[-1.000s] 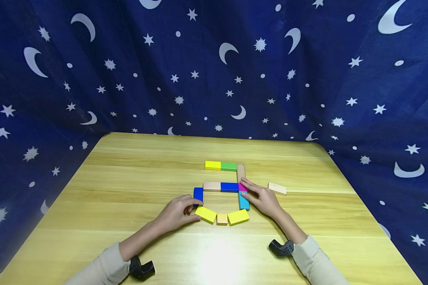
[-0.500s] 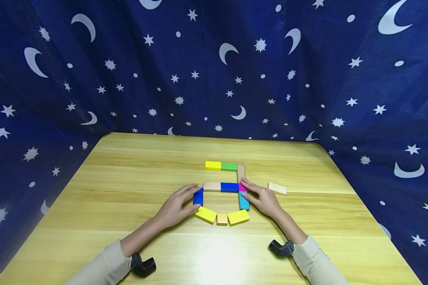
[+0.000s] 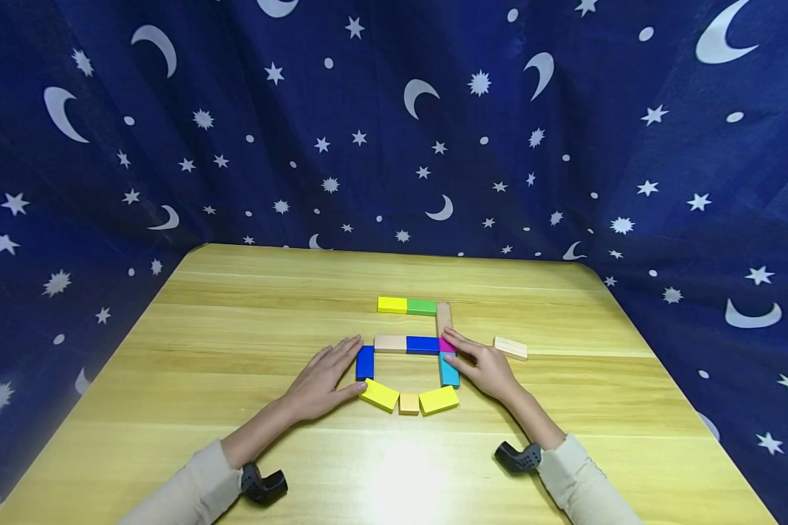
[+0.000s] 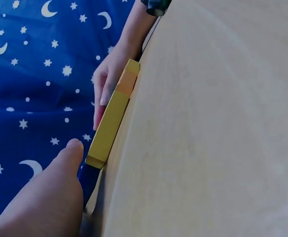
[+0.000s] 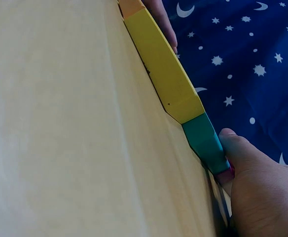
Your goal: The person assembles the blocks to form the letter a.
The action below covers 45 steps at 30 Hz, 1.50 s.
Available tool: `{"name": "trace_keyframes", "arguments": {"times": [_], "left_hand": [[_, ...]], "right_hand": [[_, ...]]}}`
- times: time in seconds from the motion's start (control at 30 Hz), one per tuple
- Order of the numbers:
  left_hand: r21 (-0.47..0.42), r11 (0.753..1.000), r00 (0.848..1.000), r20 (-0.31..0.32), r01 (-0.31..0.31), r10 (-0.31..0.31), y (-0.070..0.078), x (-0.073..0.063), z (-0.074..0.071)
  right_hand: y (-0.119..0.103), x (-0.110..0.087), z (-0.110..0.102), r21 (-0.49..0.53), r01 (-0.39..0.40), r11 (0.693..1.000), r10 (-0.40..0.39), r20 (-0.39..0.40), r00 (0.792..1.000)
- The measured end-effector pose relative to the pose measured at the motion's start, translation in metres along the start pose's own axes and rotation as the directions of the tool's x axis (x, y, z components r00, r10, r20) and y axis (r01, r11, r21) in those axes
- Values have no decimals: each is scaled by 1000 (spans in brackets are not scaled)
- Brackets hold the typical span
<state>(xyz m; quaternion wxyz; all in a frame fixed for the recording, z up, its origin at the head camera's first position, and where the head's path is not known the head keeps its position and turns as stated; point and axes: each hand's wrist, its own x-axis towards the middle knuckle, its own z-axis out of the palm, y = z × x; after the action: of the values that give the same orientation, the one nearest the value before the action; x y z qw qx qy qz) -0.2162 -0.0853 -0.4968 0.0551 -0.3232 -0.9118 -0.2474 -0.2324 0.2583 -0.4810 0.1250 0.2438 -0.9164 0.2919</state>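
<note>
In the head view my left hand (image 3: 322, 383) lies with straight fingers along the outer side of a blue wooden block (image 3: 365, 363). Its thumb reaches the corner of a yellow block (image 3: 381, 397). My right hand (image 3: 489, 368) rests its outstretched fingertips over a magenta block (image 3: 446, 345), thumb on a light blue block (image 3: 449, 370). Between the hands the blocks form a ring: an orange block (image 3: 408, 404) and another yellow block (image 3: 438, 400) along the front, a beige block (image 3: 390, 343) and a second blue block (image 3: 423, 345) along the back.
Behind the ring, a tan block (image 3: 443, 318) runs back to a green block (image 3: 422, 307) and a yellow one. One loose pale wood block (image 3: 511, 348) lies right of the right hand. A star-patterned curtain (image 3: 368, 182) borders the wooden table (image 3: 269, 292).
My left hand has uncurled from the blue block's front end and moved slightly back, its fingers now straight along the left side. The right hand and the blocks look unmoved.
</note>
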Motion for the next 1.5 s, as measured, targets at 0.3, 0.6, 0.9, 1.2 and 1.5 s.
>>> {"name": "trace_keyframes", "arguments": {"times": [0.3, 0.6, 0.9, 1.2, 1.5], "left_hand": [[55, 997, 999, 9, -51, 50, 0, -1, 1], [69, 995, 998, 14, -68, 67, -1, 0, 2], [72, 995, 998, 21, -62, 61, -1, -1, 2], [77, 995, 998, 13, -65, 64, -1, 0, 2], [87, 995, 999, 24, -46, 45, -1, -1, 2]], "right_hand": [[-2, 0, 0, -5, 27, 1000, -27, -17, 999], [0, 0, 0, -15, 3, 1000, -3, -3, 1000], [1, -1, 2, -20, -14, 1000, 14, 9, 1000], [1, -2, 1, -21, 33, 999, -33, -41, 999], [0, -4, 1, 9, 90, 996, -88, -160, 983]]}}
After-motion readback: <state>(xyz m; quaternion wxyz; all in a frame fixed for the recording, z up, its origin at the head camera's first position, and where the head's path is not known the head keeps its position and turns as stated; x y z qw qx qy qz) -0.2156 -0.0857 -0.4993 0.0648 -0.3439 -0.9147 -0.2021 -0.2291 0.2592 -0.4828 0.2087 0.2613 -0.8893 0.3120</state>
